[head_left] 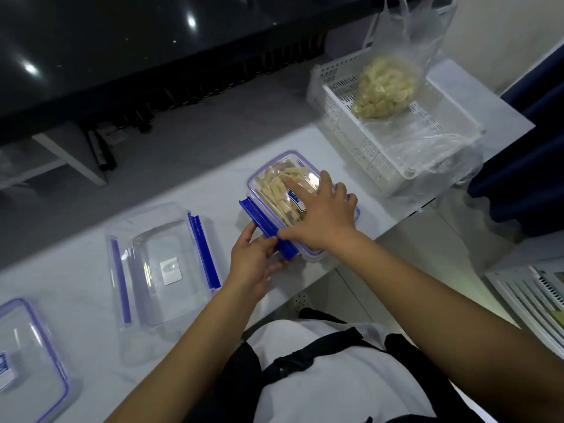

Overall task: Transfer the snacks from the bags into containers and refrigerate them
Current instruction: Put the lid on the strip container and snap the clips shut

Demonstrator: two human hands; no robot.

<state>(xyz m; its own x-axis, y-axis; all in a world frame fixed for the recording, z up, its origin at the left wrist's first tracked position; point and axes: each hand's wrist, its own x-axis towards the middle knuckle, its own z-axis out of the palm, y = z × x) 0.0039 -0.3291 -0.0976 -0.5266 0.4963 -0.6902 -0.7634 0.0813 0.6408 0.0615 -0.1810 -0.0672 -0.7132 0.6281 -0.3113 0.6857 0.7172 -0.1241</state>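
On the bench (91, 300), one filled container (274, 190) is being latched: right hand (320, 215) presses the lid flat, left hand (253, 257) pinches the blue clasp (262, 221). A bagged snack (386, 87) and empty container (164, 264) remain; nothing looks refrigerated yet.

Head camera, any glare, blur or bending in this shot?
Head view: bright glare spots on the black top; table edge bows, wide-angle distortion; bag and basket look smeared; box and both hands are sharper.
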